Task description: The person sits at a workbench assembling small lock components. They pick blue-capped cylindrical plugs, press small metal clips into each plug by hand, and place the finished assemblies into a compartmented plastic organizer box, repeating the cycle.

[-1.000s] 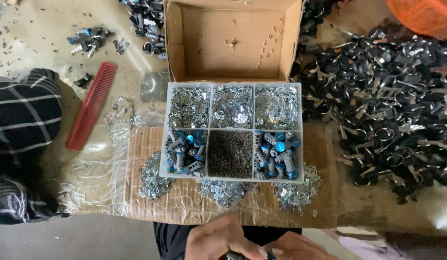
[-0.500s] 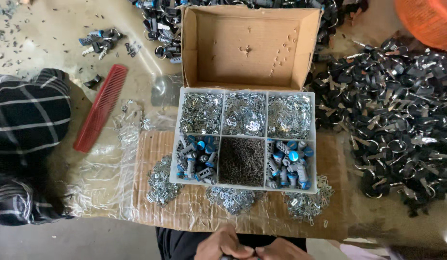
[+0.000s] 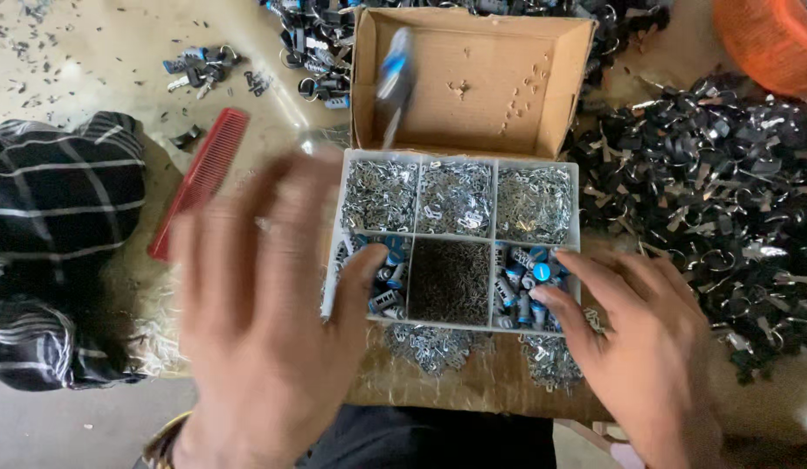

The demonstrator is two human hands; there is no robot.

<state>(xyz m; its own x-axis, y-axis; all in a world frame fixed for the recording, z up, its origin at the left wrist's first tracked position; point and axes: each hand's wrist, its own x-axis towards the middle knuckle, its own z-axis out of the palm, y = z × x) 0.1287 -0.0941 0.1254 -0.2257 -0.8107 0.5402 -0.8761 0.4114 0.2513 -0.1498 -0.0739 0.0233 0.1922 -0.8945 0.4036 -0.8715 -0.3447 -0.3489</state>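
Hands newly raised over compartment tray (image 3: 337,260): left hand (image 3: 256,321) blurred, spread, empty; right hand (image 3: 638,339) open, fingertips (image 3: 542,295) among blue-capped parts (image 3: 529,282), grasp uncertain; small blue part (image 3: 395,78) airborne beyond left thumb, above cardboard box (image 3: 473,87).

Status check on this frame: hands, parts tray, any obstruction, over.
Left hand open, blurred, beside white six-compartment plastic tray. Right hand open, fingertips in lower-right compartment's blue-capped cylinders. Nothing blocking.

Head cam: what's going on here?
A person works over a white compartment tray of small metal parts. The right hand has its fingertips in the lower right compartment of blue-capped cylinders. The left hand is blurred, open, its thumb at the lower left compartment. A blue and silver piece is blurred over the open cardboard box behind the tray. A heap of black parts lies to the right, a red comb to the left.
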